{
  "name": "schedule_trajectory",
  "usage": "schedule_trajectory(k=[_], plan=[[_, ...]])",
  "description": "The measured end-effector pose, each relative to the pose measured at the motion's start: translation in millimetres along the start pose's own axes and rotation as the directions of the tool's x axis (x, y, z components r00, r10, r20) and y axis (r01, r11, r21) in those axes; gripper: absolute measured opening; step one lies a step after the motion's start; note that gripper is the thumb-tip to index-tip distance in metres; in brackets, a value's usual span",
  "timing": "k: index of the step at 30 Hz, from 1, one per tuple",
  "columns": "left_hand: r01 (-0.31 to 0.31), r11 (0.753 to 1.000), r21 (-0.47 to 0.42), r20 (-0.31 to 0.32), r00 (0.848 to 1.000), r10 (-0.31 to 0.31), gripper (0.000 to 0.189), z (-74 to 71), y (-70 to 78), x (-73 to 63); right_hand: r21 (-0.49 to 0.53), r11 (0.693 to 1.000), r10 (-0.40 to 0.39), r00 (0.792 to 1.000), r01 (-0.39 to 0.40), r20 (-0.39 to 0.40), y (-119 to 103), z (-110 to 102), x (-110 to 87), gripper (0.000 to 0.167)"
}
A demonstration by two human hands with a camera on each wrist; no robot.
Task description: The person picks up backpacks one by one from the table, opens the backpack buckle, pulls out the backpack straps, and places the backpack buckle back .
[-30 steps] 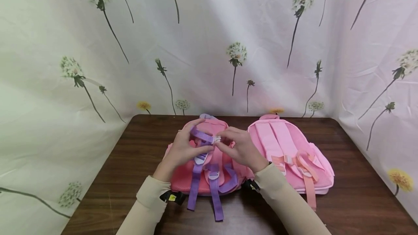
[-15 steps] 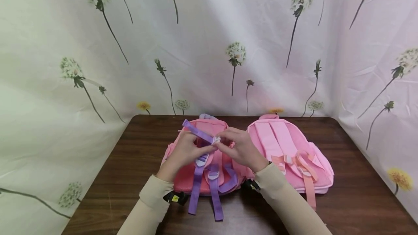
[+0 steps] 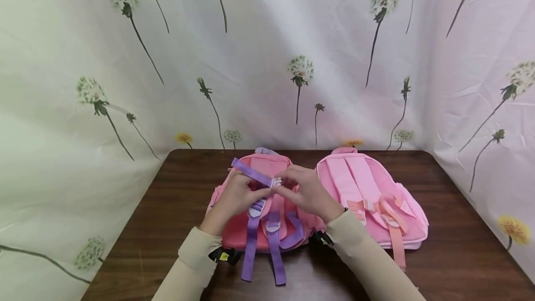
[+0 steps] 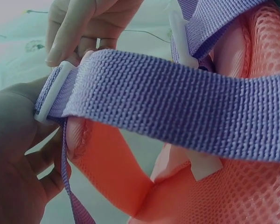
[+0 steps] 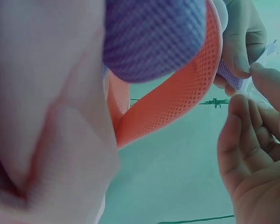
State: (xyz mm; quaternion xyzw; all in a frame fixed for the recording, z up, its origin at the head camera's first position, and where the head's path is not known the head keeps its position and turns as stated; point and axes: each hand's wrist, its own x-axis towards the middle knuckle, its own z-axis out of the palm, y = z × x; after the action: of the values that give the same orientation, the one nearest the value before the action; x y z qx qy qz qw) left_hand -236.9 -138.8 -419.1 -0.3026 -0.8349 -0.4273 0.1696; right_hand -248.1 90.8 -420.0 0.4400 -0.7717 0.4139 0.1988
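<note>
My left hand [image 3: 236,194] pinches a purple webbing strap [image 3: 252,172] beside a small white buckle [image 3: 276,182], above a pink backpack [image 3: 234,235]. The strap's free end points up and to the left, past the knuckles. From the other side, the fingertips of my right hand [image 3: 309,192] pinch the buckle, partly covering it. Pale, see-through plastic shows between the fingers in the right wrist view. Below the left hand, a white slider [image 3: 256,208] joins a padded shoulder strap to purple webbing. The left wrist view shows wide purple webbing [image 4: 144,93] crossing in front of the fingers.
A second, lighter pink backpack [image 3: 380,178] with orange straps [image 3: 397,245] lies to the right on the dark wooden table [image 3: 167,217]. Two purple strap tails [image 3: 277,254] hang toward the front. A dandelion-print curtain [image 3: 259,59] stands behind.
My left hand has closed in from a wider grasp, and the purple strap's end now sticks out up and left. My right hand stays at the buckle.
</note>
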Motion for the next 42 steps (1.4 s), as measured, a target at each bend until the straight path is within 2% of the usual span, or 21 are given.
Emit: schedule_trajectory(k=[6,11,15,21,34,42], plan=[[0.007,1.000,0.005,0.024,1.000,-0.007,0.024,1.1,0.7,-0.6,-0.007,0.999,-0.043,0.999,0.043,0.009,-2,-2,-1.3,0.017],[-0.045,0.999,0.016,0.011,0.999,0.045,0.023,1.4,-0.8,-1.0,-0.010,0.999,-0.052,0.999,0.052,0.002,-3,-3,-1.0,0.016],[-0.046,0.999,0.013,0.005,0.999,0.046,0.025,1.3,-1.1,-0.4,-0.023,0.998,-0.055,0.998,0.055,0.004,-3,-4,0.2,0.016],[-0.039,0.999,-0.015,0.029,0.999,0.039,0.024,1.4,-0.3,-0.4,-0.019,0.997,-0.076,0.997,0.076,0.010,-2,-6,1.3,0.016],[0.061,0.998,-0.023,0.095,0.994,-0.058,0.023,-1.8,1.4,0.6,-0.008,0.997,-0.076,0.997,0.076,0.026,-1,-12,2.9,0.016],[0.004,0.997,-0.071,0.048,0.999,-0.001,0.021,0.2,-1.2,-3.3,-0.019,0.995,-0.101,0.995,0.101,0.012,-1,-14,3.4,0.018]])
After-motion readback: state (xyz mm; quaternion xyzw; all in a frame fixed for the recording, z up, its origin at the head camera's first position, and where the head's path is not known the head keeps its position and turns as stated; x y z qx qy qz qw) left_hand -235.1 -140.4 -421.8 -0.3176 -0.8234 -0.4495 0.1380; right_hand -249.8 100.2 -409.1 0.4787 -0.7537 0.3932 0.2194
